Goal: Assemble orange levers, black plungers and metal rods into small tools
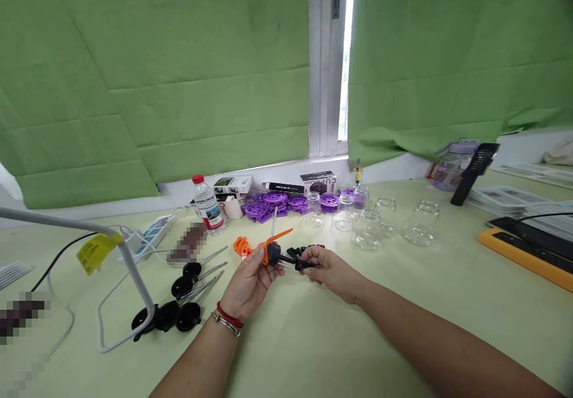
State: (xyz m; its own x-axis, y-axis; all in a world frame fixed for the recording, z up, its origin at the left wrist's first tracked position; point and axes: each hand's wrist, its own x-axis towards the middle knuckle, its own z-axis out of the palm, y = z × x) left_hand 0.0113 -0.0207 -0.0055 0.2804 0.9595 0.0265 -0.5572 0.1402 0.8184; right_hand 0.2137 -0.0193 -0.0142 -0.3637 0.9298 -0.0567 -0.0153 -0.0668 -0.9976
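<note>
My left hand is closed around an orange and black plastic piece with a long orange strip sticking up to the right. My right hand pinches a small black plastic part, held against the black end of that piece. A thin metal rod shows between the two hands. Behind my left hand lie loose orange plastic parts. More black parts lie just beyond my right fingers. Black round discs with metal rods, several of them, rest on the table left of my left hand.
Several clear glass jars stand behind and right of my hands. Purple plastic wheels and small boxes line the back. A water bottle, power strip and grey bent frame are left; an orange-edged device is right.
</note>
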